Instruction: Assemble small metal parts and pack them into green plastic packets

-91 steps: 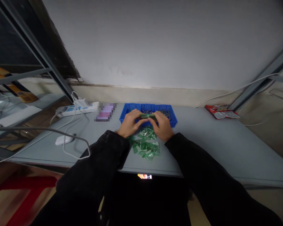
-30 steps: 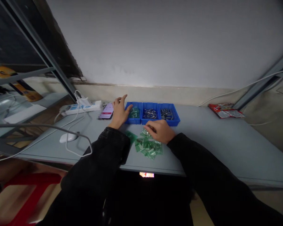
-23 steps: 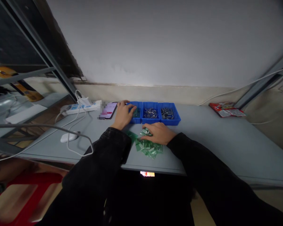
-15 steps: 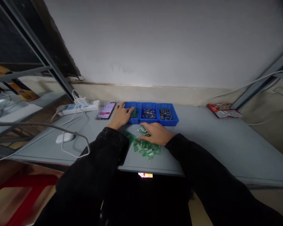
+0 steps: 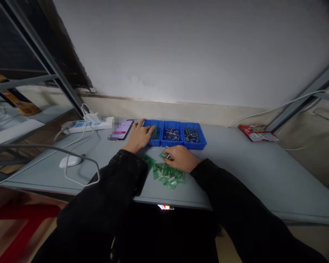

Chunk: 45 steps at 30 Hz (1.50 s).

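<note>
Lying in blue bins: bags, screws, plugs.

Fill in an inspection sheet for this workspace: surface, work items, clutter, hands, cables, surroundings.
Surface: grey table, items mostly on its left and middle.
Work items: three blue bins in a row, with green bags in the left, shiny metal pieces in the middle, grey pieces in the right; pile of green bags in front.
Clutter: phone, small white case, red packet.
Hands: left hand spread at the left bin; right hand touching a small bag, grip unclear.
Cables: loose cables loop left, near the power strip.
Surroundings: pale wall, metal frame.
</note>
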Tool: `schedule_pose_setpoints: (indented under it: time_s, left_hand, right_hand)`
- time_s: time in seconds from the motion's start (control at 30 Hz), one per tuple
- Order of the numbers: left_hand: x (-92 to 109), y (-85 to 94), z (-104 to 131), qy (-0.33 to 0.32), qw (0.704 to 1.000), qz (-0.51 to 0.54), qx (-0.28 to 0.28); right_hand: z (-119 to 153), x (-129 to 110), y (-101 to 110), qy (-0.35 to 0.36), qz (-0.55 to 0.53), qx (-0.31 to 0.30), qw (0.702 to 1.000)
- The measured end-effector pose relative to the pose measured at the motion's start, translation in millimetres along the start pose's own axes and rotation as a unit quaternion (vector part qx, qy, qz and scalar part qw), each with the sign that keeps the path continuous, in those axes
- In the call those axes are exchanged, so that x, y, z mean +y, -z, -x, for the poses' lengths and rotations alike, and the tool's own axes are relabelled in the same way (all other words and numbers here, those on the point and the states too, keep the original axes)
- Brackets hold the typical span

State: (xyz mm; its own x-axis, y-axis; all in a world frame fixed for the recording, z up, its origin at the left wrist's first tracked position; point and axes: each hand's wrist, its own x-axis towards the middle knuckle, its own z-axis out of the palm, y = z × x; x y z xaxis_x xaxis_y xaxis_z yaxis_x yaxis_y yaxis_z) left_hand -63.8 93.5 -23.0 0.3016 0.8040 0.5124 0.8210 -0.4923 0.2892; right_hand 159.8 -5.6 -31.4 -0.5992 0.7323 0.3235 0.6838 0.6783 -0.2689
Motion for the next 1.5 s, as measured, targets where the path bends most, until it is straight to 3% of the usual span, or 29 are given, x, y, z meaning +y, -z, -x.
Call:
schedule_pose_setpoints:
  time_s: [0.17,0.27,0.4,0.53,0.63,0.83,1.03,1.23,1.5]
  left_hand:
    - [20,13.9,4,-0.017,0.997,0.010,0.072]
    - [33,21.9,7,-0.037,0.994,0.048,0.094]
    - [51,30.1,15,-0.078,0.984,0.120,0.104]
    - [63,34.8,21,-0.132,0.973,0.179,0.061]
    - [66,34.1,24,-0.170,0.964,0.203,0.026]
    - [68,27.0,24,-0.212,0.957,0.197,-0.012]
    - [70,25.9,23,-0.179,0.953,0.246,0.006]
    - [64,23.4,21,-0.220,0.955,0.199,-0.021]
    - [61,19.4,22,-0.224,0.954,0.200,0.006]
  right_hand:
    - [0,-1,-1,0.021,0.002,0.001,1.000]
    - [1,-3,-1,0.047,0.004,0.033,0.998]
    - [2,-8,5,0.055,0.002,0.154,0.987]
    - [3,-10,14,0.013,-0.033,0.282,0.959]
    - [4,-9,18,-0.003,-0.056,0.324,0.944]
    - [2,-6,19,0.011,-0.054,0.343,0.938]
    - [1,-6,17,0.000,-0.070,0.317,0.946]
    - [0,-6,16,0.005,-0.071,0.283,0.957]
    - [-2,-2,16,-0.014,-0.049,0.307,0.950]
